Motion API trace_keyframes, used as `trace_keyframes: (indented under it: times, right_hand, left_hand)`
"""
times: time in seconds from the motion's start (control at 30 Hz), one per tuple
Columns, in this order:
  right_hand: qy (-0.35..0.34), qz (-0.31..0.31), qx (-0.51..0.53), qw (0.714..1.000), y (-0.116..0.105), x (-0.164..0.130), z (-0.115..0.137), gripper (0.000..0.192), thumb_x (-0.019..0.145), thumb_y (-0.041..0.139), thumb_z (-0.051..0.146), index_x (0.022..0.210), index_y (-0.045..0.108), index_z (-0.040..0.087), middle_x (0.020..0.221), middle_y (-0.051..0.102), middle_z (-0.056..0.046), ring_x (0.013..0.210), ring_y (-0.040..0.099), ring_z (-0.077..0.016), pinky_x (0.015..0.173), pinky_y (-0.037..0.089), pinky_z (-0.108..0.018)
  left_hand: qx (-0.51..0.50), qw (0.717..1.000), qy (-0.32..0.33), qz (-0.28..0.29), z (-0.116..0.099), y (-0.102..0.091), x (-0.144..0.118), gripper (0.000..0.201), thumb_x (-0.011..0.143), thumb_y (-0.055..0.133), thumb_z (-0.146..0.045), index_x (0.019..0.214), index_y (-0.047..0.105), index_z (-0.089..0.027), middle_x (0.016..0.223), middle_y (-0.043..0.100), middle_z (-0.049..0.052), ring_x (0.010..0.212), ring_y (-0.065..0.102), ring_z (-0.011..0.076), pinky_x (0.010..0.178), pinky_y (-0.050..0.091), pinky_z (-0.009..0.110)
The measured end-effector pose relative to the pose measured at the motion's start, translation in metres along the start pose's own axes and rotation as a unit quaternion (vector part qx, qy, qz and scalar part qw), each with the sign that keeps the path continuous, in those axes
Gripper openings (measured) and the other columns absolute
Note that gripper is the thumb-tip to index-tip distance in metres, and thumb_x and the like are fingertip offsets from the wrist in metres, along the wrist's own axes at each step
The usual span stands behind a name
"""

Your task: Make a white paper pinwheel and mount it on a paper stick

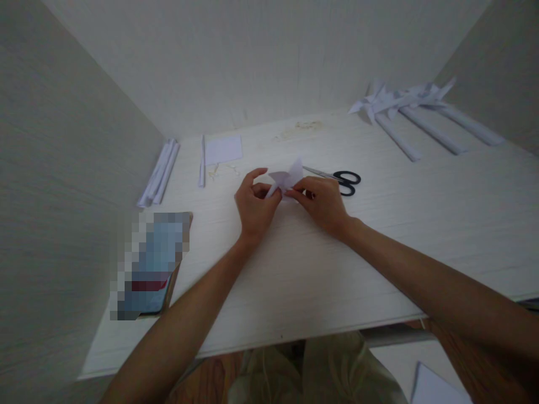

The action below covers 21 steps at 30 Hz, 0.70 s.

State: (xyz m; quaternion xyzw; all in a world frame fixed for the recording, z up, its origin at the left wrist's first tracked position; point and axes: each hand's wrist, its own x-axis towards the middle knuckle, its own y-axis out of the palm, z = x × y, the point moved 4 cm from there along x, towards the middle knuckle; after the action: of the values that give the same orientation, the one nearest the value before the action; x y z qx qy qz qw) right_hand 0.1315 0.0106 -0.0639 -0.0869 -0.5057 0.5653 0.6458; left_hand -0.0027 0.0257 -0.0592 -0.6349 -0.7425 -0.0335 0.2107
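Both of my hands meet over the middle of the white table (379,247), pinching a small folded piece of white paper (289,175) between them. My left hand (254,205) grips its left lower part with thumb and fingers. My right hand (322,202) holds its right side. The paper's pointed flaps stick up above my fingers. Black-handled scissors (343,180) lie just behind my right hand, blades pointing left.
A square white sheet (223,149) and a thin paper roll (202,161) lie at the back. Rolled paper sticks (159,174) rest by the left wall. Finished paper pinwheels on rolled stems (415,115) lie at the back right. A blurred flat item (151,264) sits front left.
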Motion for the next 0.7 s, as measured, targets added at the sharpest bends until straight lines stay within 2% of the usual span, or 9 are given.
trace_keyframes:
  times: [0.13,0.27,0.43,0.7]
  right_hand:
    - [0.01,0.042,-0.079,0.996,0.001,0.0,0.0042,0.045,0.088,0.034,0.041,0.062,0.059,0.015,0.06,0.058,-0.002,0.053,0.048,-0.0112,0.052,0.025,-0.025]
    - [0.027,0.068,-0.133,0.988,0.0004,0.0002,0.0083,0.042,0.091,0.028,0.037,0.07,0.057,0.015,0.067,0.06,-0.004,0.055,0.048,-0.0124,0.049,0.021,-0.026]
    - [0.024,0.072,-0.093,0.993,-0.0003,0.0018,0.0096,0.03,0.09,0.029,0.03,0.077,0.052,0.015,0.069,0.059,-0.004,0.056,0.048,-0.0136,0.051,0.024,-0.026]
    - [0.01,0.022,-0.005,1.0,-0.0018,0.0013,0.0064,0.018,0.085,0.042,0.029,0.073,0.049,0.017,0.065,0.055,-0.002,0.057,0.045,-0.0123,0.055,0.029,-0.025]
  left_hand:
    - [-0.002,1.0,-0.001,0.001,0.0007,0.0006,0.0002,0.041,0.054,0.06,-0.006,0.093,0.053,-0.016,0.054,0.061,-0.007,0.049,0.058,0.0087,0.047,0.045,0.016]
    - [-0.007,1.0,-0.006,-0.001,0.0008,0.001,0.0006,0.041,0.054,0.061,-0.007,0.092,0.053,-0.016,0.054,0.062,-0.006,0.049,0.059,0.009,0.047,0.045,0.016]
    - [-0.012,1.0,-0.01,-0.006,0.0007,0.0007,0.0012,0.04,0.053,0.062,-0.006,0.091,0.051,-0.016,0.054,0.062,-0.007,0.049,0.059,0.0094,0.046,0.044,0.016]
    - [0.007,1.0,-0.001,-0.002,0.0007,0.0007,0.0006,0.038,0.056,0.061,-0.008,0.092,0.051,-0.017,0.055,0.062,-0.006,0.05,0.06,0.01,0.046,0.045,0.016]
